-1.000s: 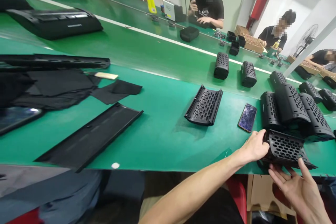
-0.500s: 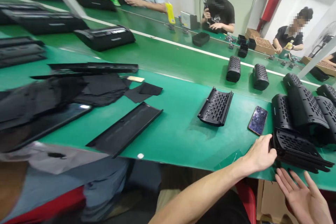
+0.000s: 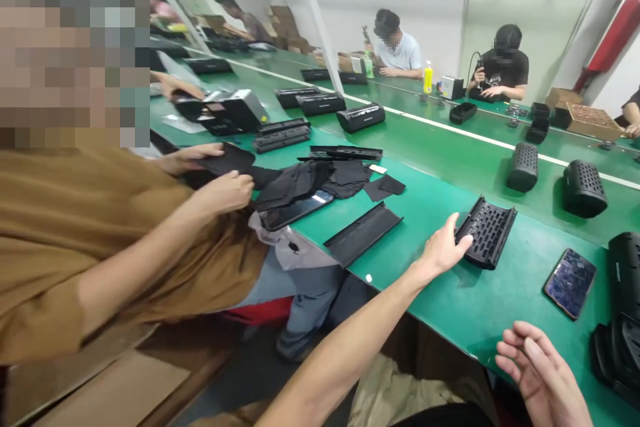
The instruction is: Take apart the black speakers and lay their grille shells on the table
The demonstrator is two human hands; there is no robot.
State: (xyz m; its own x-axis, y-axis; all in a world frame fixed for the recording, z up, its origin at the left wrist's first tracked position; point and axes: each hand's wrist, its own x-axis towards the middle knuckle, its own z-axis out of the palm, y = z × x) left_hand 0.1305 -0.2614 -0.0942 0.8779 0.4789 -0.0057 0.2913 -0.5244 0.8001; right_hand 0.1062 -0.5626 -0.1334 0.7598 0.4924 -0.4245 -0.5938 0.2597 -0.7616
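Observation:
My left hand [image 3: 443, 247] is at the left edge of a black perforated half-shell panel [image 3: 486, 233] on the green table. Its thumb overlaps the panel's edge, with the forefinger spread apart from it; whether they press on it is hard to make out. Palm up at the table's front edge, my right hand [image 3: 543, 367] is loosely curled, with nothing visible in it. Dark stacked shell panels [image 3: 615, 360] lie to its right, partly cut off by the frame. Between them and the perforated panel rests a phone [image 3: 570, 283].
A plain black panel [image 3: 364, 233] and black sheets [image 3: 345, 177] lie left on the table [image 3: 425, 187]. Close on the left, a person in a brown shirt [image 3: 150, 233] handles a black piece. Perforated black housings [image 3: 585, 187] stand on the far strip; co-workers sit across.
My left hand has left the stacked panels on the right and moved left to the perforated panel. My right hand's fingers have curled in. The view has swung left.

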